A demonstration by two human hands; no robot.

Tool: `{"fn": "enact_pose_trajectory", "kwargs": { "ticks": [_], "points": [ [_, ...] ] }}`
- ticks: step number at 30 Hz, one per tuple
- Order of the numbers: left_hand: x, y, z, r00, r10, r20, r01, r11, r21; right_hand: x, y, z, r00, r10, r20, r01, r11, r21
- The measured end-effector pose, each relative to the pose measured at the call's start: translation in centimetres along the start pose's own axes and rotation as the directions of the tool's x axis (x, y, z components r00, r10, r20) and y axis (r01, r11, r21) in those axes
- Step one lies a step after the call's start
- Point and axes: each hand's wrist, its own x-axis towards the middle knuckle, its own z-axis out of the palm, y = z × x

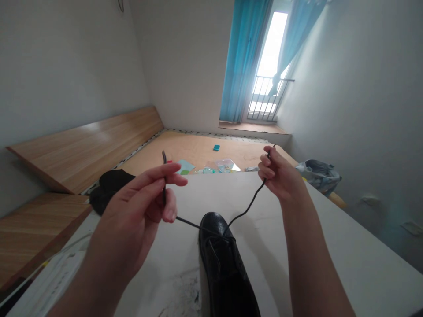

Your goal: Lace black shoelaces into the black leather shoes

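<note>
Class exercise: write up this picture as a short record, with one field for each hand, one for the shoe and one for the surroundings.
Left hand: pinches a black shoelace near one end
Right hand: pinches the same lace near its other end
Shoe: black leather shoe, laced, on a white table, toe pointing away
Surroundings: wooden platform, blue curtains

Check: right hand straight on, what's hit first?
Likely the wooden platform past the table edge. The right hand, pinching the lace, points that way, and nothing seems to lie between, though depth is hard to judge here.
</note>
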Motion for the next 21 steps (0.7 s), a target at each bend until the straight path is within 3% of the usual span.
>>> {"fn": "enact_pose_trajectory", "kwargs": {
  "ticks": [3, 6, 10, 14, 17, 21],
  "points": [
    [-0.4, 0.4, -1.5, 1.0, -0.007, 0.008, 0.004, 0.961, 0.275, 0.2, 0.8, -0.3, 0.995, -0.097, -0.034, 0.094, 0.991, -0.094],
    [-1.5, -0.6, -2.5, 0.982, -0.17, 0.085, 0.113, 0.88, 0.462, -0.3, 1.6, 0.8, 0.994, -0.102, 0.036, 0.107, 0.975, -0.193],
    [-3.4, -4.2, -2.8, 0.892, -0.433, 0.128, 0.306, 0.788, 0.534, -1.7, 2.2, 3.9, 0.982, -0.02, 0.187, 0.098, 0.905, -0.414],
    [-4.7, -7.9, -2.7, 0.856, -0.502, 0.126, 0.334, 0.722, 0.606, -3.3, 2.9, 6.0, 0.93, 0.017, 0.368, 0.183, 0.847, -0.499],
    [-5.2, -9.5, -2.9, 0.869, -0.483, 0.106, 0.302, 0.688, 0.66, -5.2, 4.2, 5.3, 0.888, 0.057, 0.456, 0.211, 0.831, -0.515],
    [-5.5, -10.5, -3.4, 0.87, -0.479, 0.118, 0.287, 0.686, 0.669, -8.6, 7.1, 1.3, 0.921, 0.15, 0.36, 0.105, 0.792, -0.601]
  ]
}}
